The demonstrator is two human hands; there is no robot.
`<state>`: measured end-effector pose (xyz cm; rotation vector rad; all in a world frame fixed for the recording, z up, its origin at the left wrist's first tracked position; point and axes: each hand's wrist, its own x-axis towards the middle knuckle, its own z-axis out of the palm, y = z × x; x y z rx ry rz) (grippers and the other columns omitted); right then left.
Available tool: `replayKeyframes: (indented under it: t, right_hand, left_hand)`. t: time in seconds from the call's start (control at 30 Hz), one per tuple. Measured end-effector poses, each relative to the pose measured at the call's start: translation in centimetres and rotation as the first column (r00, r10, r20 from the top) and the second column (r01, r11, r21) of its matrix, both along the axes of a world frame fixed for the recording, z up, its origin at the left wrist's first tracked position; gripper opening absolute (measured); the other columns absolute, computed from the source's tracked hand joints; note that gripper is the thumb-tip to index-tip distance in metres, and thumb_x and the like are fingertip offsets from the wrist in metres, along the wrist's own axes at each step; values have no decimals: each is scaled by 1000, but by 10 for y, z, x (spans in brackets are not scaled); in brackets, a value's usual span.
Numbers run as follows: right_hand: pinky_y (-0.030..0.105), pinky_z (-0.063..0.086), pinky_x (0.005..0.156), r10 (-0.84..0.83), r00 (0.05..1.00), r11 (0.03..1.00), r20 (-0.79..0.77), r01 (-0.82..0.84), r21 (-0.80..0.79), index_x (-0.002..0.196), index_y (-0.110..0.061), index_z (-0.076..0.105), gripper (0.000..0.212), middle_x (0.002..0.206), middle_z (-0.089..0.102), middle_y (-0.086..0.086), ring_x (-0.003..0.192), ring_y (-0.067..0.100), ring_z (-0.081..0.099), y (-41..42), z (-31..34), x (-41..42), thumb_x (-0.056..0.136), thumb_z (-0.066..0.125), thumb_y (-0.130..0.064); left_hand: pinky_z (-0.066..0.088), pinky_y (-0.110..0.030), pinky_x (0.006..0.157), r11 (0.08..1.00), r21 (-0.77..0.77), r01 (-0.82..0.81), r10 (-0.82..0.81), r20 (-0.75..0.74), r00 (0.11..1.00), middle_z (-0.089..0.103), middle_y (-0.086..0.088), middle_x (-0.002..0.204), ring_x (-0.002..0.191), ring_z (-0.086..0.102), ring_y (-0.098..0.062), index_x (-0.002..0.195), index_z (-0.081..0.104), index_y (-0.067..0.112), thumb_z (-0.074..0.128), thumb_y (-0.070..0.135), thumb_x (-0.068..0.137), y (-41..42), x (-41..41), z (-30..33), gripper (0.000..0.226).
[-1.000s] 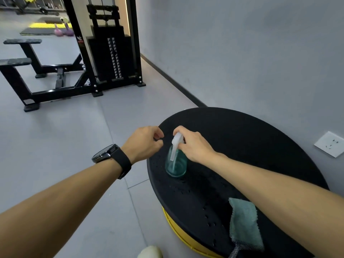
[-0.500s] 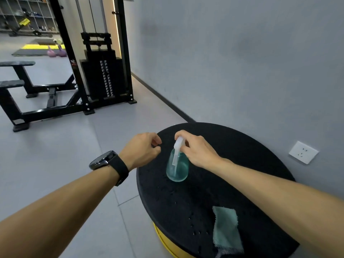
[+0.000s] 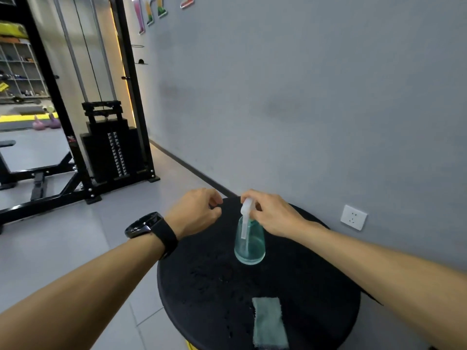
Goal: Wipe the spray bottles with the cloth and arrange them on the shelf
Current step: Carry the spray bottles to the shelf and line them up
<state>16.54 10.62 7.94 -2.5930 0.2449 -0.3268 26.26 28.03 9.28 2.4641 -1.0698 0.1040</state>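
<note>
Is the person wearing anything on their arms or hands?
Both arms are bare, with no sleeves in view and no gloves. The left hand has a black watch just behind it on the wrist, with a dark round face and a wide black strap. The right hand and its wrist wear nothing, and no rings show on the fingers.

Slightly farther apart now: curled left hand (image 3: pixel 195 210) and translucent teal spray bottle (image 3: pixel 249 245) near the round black surface's (image 3: pixel 316 286) far edge.
</note>
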Motion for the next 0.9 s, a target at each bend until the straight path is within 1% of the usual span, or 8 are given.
replayKeyframes:
  t: [0.13,0.27,0.4,0.5,0.6,0.7,0.77,0.9]
  right_hand:
    - [32,45,57,-32,999,999,-5,32,-20,103,-35,55,25,89,61,0,66,19,54,-16,13,-31,91,51,-14]
    - [28,45,60,-75,997,997,8,75,-30,105,-36,55,26,92,62,-1,70,15,54,-35,24,-63,92,52,-14]
    - [31,51,66,-124,992,992,20,125,-25,107,-37,56,26,97,63,-2,76,16,60,-53,35,-97,93,53,-15]
    - [37,54,74,-164,986,986,28,164,-23,104,-37,56,24,99,63,-2,83,19,63,-65,45,-124,93,54,-15]
    - [37,54,76,-193,980,980,43,195,-34,99,-35,56,20,97,63,-3,84,19,63,-76,56,-151,93,55,-16]
    - [31,52,74,-222,974,974,43,224,-36,101,-34,57,19,97,62,-4,85,15,62,-85,66,-179,94,55,-15]
    - [33,53,76,-245,969,968,40,247,-40,104,-32,58,20,99,62,-4,87,16,63,-91,72,-199,93,56,-15]
    - [37,54,79,-296,955,954,36,297,-44,104,-32,57,21,99,63,-1,90,20,63,-102,83,-238,91,58,-15]
  left_hand:
    - [40,-18,76,999,16,51,-52,52,997,67,1,112,96,61,-12,114,65,18,57,25,93,-20,-25,17,23]
    - [40,-18,75,993,39,110,-114,111,987,67,3,112,98,62,-13,114,65,18,57,25,94,-42,-50,32,23]
    - [49,-24,86,984,36,175,-178,123,976,66,2,114,101,62,-13,114,65,18,57,26,93,-66,-74,46,24]
    - [42,-19,81,973,45,226,-230,143,963,65,4,115,95,59,-9,115,64,20,56,27,93,-83,-93,54,24]
    - [36,-15,78,959,59,276,-282,166,945,63,5,117,90,51,-5,117,63,21,55,27,94,-99,-112,61,25]
    - [35,-14,78,946,58,319,-324,182,928,63,6,118,94,54,-6,119,62,21,54,27,95,-113,-134,67,26]
    - [36,-15,79,935,56,351,-355,179,918,63,4,119,99,57,-9,119,62,20,54,26,95,-124,-148,71,26]
    - [38,-17,80,907,53,419,-421,178,889,63,2,119,101,58,-11,118,63,19,54,25,94,-146,-179,78,26]
